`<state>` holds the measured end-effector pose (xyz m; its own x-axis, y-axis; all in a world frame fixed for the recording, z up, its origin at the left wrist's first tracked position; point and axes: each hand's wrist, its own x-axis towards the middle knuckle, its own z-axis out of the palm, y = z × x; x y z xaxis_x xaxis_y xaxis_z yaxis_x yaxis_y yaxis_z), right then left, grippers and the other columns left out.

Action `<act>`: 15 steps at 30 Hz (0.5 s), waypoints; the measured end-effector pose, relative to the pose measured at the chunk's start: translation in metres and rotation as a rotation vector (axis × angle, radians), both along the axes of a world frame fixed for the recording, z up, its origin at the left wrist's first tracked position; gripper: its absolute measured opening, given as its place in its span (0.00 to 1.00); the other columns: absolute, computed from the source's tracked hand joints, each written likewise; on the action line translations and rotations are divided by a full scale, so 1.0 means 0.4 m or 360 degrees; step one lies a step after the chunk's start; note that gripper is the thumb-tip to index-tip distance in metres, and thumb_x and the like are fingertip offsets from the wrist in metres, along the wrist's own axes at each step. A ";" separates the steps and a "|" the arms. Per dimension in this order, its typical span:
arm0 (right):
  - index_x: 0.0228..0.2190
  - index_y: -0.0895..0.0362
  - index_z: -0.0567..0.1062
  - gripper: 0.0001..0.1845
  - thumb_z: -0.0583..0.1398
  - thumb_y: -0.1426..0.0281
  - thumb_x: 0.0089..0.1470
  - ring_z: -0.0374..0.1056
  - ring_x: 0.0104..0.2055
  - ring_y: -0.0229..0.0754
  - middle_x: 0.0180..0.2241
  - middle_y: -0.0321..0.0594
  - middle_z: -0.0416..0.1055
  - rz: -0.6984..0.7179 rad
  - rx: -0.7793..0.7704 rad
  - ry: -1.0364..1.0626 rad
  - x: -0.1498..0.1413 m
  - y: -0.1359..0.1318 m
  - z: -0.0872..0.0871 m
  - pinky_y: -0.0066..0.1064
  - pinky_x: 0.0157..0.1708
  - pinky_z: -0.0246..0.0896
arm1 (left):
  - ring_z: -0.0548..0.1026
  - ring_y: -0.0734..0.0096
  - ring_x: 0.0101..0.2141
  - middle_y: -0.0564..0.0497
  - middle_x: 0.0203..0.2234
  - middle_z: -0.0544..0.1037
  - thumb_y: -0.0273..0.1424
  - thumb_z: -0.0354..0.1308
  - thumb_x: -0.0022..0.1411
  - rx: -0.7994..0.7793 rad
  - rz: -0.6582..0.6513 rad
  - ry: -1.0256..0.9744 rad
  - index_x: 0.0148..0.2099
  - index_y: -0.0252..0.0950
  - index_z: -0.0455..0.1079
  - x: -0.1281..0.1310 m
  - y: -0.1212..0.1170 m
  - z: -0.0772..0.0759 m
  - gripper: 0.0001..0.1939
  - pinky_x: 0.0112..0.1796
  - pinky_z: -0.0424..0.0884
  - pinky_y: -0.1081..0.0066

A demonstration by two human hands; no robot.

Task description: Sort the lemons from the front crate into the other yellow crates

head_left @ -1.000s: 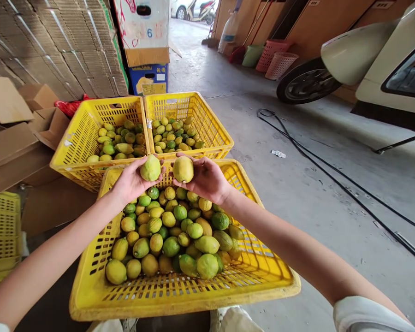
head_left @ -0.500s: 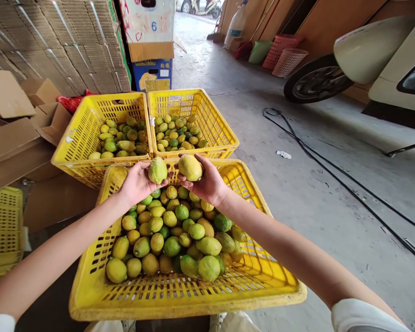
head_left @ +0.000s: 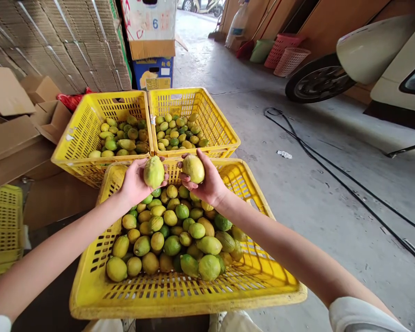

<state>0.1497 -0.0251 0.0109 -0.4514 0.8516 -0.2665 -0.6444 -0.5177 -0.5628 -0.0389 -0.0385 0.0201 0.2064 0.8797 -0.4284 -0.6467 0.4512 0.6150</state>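
My left hand (head_left: 135, 182) has its fingers around a yellow-green lemon (head_left: 154, 172). A paler yellow lemon (head_left: 193, 168) is gripped in my right hand (head_left: 210, 182), the thumb along its upper side. Both lemons are held up side by side, a small gap apart, over the far part of a yellow plastic crate (head_left: 186, 308). Below them in this crate lies a heap of green and yellow lemons (head_left: 172, 246). Parts of the fingers are hidden behind the held fruit.
Beyond stand two more yellow crates, a left one (head_left: 76, 138) and a right one (head_left: 221, 127), each holding lemons. Cardboard boxes (head_left: 10, 133) lie at left. Black cable (head_left: 307, 150) runs over the concrete floor at right, near a scooter wheel (head_left: 318, 80).
My hands have drawn slightly apart, each still holding its lemon. The left lemon has turned and shifted left; the right one has turned a little and shifted right.
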 end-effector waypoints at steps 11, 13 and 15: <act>0.40 0.50 0.69 0.21 0.70 0.75 0.46 0.72 0.30 0.31 0.35 0.30 0.75 -0.0166 0.0135 0.0144 0.008 -0.005 0.001 0.14 0.19 0.63 | 0.77 0.72 0.26 0.50 0.31 0.78 0.33 0.63 0.64 0.0225 -0.0062 -0.0041 0.44 0.36 0.73 0.011 -0.019 0.011 0.08 0.24 0.73 0.75; 0.39 0.51 0.69 0.21 0.72 0.71 0.46 0.67 0.26 0.30 0.32 0.30 0.73 -0.0131 0.0169 0.0137 0.004 -0.008 0.003 0.12 0.13 0.50 | 0.74 0.75 0.23 0.52 0.29 0.75 0.32 0.63 0.63 0.0239 -0.0094 -0.0077 0.41 0.36 0.72 0.019 -0.023 0.017 0.06 0.21 0.68 0.79; 0.38 0.51 0.69 0.19 0.72 0.65 0.49 0.64 0.23 0.31 0.30 0.31 0.72 -0.0101 0.0186 0.0101 -0.002 -0.013 0.007 0.14 0.11 0.45 | 0.73 0.76 0.22 0.52 0.28 0.75 0.31 0.61 0.63 0.0216 -0.0118 -0.0092 0.41 0.36 0.72 0.029 -0.025 0.021 0.06 0.19 0.66 0.80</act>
